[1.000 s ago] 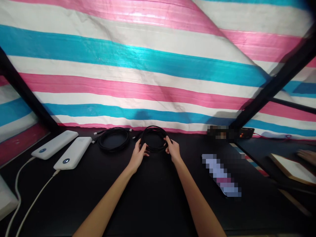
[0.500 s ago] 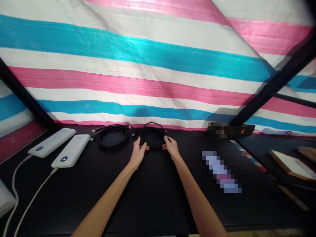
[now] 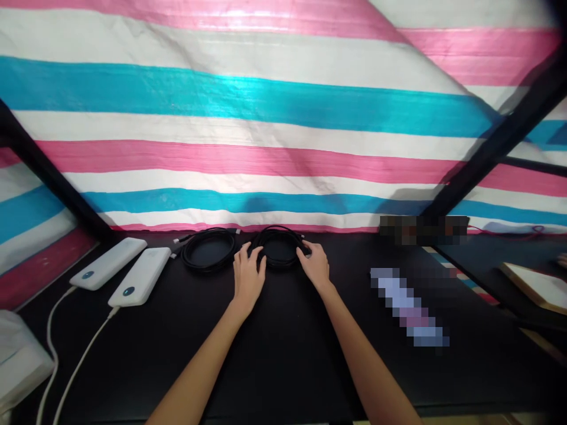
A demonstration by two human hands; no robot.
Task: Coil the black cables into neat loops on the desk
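Note:
A coil of black cable (image 3: pixel 278 249) lies flat at the back of the black table (image 3: pixel 283 354). My left hand (image 3: pixel 248 276) rests palm down at its left edge with fingers stretched out over the cable. My right hand (image 3: pixel 315 264) lies the same way on its right edge, fingers spread and touching the coil. A second black cable coil (image 3: pixel 208 250) lies just to the left, untouched.
Two white power banks (image 3: pixel 107 270) (image 3: pixel 140 276) with white cables sit at the left. A striped pink, blue and white tarp (image 3: pixel 283 118) forms the back wall. A blurred-out object (image 3: pixel 410 307) lies at the right; a light board (image 3: pixel 535 284) is far right.
The coil held up between both hands has come down flat on the table. Both hands have flattened out on its edges instead of pinching it.

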